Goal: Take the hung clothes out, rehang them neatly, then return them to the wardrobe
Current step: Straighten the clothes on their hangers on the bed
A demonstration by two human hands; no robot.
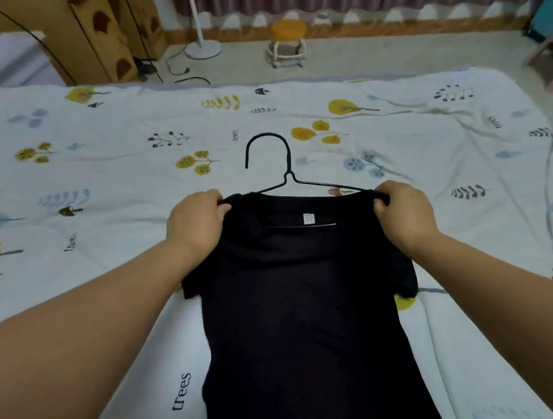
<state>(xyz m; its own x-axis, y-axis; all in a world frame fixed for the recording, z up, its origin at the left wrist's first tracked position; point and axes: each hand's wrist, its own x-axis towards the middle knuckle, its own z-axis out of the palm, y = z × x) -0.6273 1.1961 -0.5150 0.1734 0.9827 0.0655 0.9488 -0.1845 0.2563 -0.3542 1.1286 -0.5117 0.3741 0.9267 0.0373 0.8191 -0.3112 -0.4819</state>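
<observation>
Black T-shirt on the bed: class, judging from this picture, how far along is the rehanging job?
Done: the black T-shirt is out and lies flat on the bed. In hand: the left hand and right hand pinch its shoulders over the wire hanger, whose bar shows inside the neckline. Left: finish seating it, then return it to the wardrobe.

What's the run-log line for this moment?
stage: rehanging | left hand: pinches black T-shirt shoulder | right hand: pinches other shoulder | black wire hanger: inside neckline, hook out | surface: bed quilt
</observation>
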